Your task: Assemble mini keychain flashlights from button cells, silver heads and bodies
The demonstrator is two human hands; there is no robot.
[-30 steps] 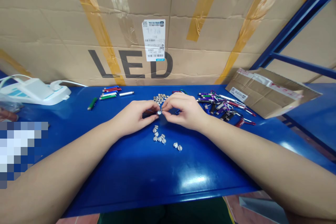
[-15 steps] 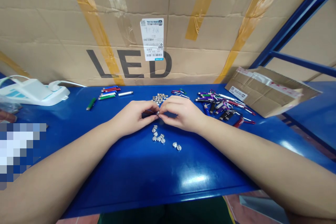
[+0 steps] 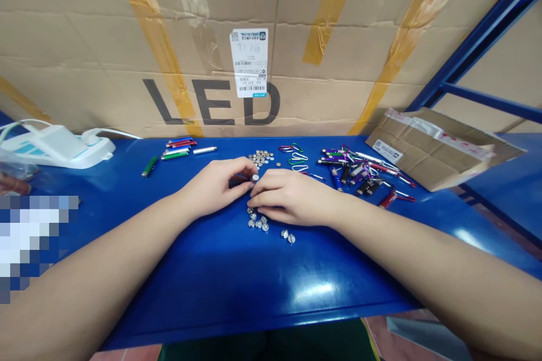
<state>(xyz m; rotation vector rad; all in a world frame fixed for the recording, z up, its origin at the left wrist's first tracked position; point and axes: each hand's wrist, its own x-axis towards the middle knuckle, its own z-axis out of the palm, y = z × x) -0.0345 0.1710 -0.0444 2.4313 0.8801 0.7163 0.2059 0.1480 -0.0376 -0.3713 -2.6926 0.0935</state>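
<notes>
My left hand (image 3: 222,184) is closed in a pinch around a small piece with a round silver end (image 3: 255,178); the rest of the piece is hidden by the fingers. My right hand (image 3: 285,196) lies palm down just beside it, fingers stretched out and slightly apart, thumb out of sight. Its fingertips hover over or touch the nearest of several slotted silver caps (image 3: 258,224) on the blue table (image 3: 203,282). Beyond the hands, a cluster of small button cells (image 3: 261,157) lies on the tabletop.
At right lies a heap of small metal flashlights with carabiners (image 3: 359,172), beside an open cardboard box (image 3: 423,152). Loose carabiners (image 3: 298,159) rest behind my right hand. Several coloured tubes (image 3: 178,149) and a white power strip (image 3: 80,149) are at left. A large carton (image 3: 127,39) stands behind.
My right hand has parted from the piece in my left fingers and moved down toward the silver caps. The left hand keeps its pinch. The camera view has shifted slightly.
</notes>
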